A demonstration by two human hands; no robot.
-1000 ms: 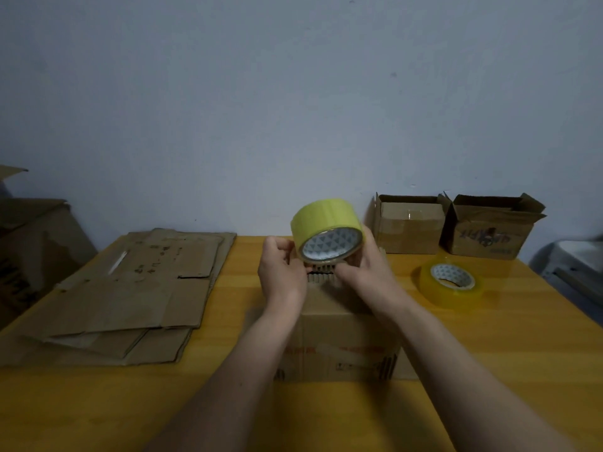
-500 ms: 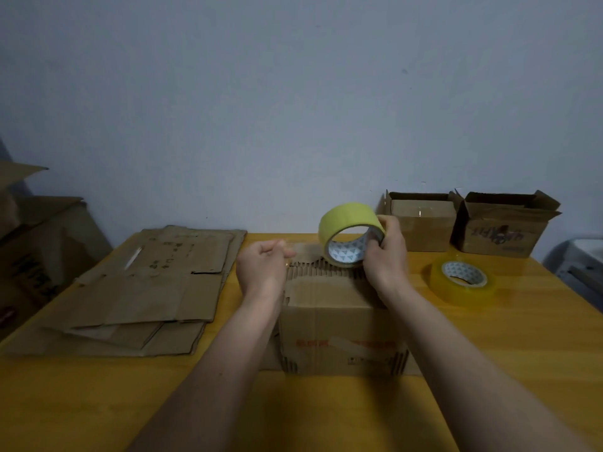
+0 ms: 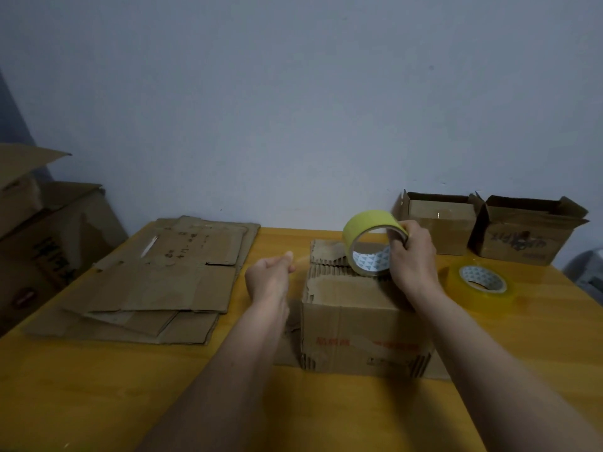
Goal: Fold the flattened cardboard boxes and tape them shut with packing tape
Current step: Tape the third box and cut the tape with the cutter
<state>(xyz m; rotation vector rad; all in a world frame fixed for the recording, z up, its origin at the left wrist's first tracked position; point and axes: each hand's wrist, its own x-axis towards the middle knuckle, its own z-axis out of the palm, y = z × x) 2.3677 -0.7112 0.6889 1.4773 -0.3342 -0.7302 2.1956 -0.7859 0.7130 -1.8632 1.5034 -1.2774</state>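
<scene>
The cardboard box (image 3: pixel 362 321) is standing folded at table centre, untaped. The right hand (image 3: pixel 411 256) is gripping the tape roll (image 3: pixel 370 243) above it; the left hand (image 3: pixel 269 277) is pinching the tape's end at nine o'clock. Flattened boxes (image 3: pixel 156 282) are waiting further out at nine o'clock.

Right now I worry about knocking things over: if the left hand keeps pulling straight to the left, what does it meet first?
Probably nothing: the left hand seems to pass above the flat cardboard, though depth is unclear.

Yellow wooden table (image 3: pixel 98 386) bearing: flattened cardboard stack (image 3: pixel 156 282), far left; folded box (image 3: pixel 362 324), centre; tape roll (image 3: pixel 479 283), right; two open boxes (image 3: pixel 439 221) (image 3: pixel 525 236), far right.
</scene>
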